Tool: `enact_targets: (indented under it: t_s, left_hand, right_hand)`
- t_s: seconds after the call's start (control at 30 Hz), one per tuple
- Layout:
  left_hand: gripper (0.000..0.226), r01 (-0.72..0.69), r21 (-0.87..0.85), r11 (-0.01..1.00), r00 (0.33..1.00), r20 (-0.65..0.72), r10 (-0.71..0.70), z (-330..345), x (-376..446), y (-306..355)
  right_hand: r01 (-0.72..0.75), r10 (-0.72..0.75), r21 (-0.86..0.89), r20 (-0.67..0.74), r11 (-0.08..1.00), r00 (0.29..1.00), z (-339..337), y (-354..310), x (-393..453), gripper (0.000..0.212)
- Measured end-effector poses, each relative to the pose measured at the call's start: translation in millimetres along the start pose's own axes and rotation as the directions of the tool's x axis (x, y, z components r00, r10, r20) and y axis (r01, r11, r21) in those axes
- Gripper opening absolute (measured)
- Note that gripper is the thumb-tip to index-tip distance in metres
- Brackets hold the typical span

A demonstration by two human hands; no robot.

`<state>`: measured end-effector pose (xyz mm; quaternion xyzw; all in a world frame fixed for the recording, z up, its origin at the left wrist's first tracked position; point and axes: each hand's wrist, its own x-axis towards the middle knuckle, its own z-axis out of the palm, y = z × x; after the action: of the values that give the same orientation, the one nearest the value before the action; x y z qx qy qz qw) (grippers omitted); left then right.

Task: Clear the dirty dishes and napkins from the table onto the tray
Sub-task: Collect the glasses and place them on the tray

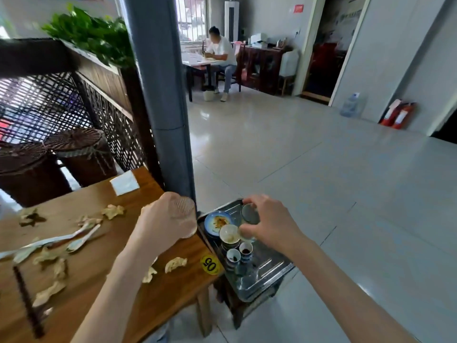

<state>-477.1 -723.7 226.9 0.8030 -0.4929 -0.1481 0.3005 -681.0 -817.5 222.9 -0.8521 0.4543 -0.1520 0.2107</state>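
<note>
I count on the tray: two small cups, one bowl, one plate. Two glasses are held. Two fire extinguishers.

Wooden table: crumpled napkins, spoons, chopsticks (dark), yellow sticker

Round yellow sticker at the near corner of the wooden table, printed "05" in black, seen upside down, red sign on the far wall, its lettering too small to be read
</note>
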Motion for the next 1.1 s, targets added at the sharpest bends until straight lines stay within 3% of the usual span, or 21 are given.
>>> enact_targets:
  t_s: [0.33, 0.77, 0.97, 1.1]
  left_hand:
    - [0.06, -0.07, -0.066, 0.995, 0.996, -0.065, 0.066, 96.1, 59.1, 50.3]
    - [0.058, 0.019, -0.083, 0.996, 0.994, -0.109, -0.028, 214.5, 142.4, 73.7]
    - [0.059, 0.152, -0.093, 0.984, 0.974, -0.155, -0.165, 255.8, 156.3, 69.5]
    - [0.059, 0.284, -0.112, 0.952, 0.927, -0.22, -0.303, 287.2, 154.1, 58.4]
  right_hand:
    - [0.018, -0.018, -0.015, -0.02, 1.0, 1.0, -23.8, 108.5, 50.2, 0.056]
    - [0.115, -0.116, 0.013, 0.137, 0.993, 0.984, -19.8, 230.6, 158.5, 0.056]
    - [0.227, -0.233, 0.052, 0.247, 0.972, 0.94, 6.8, 271.7, 206.7, 0.055]
    - [0.316, -0.33, 0.097, 0.312, 0.944, 0.891, 31.5, 288.5, 232.5, 0.056]
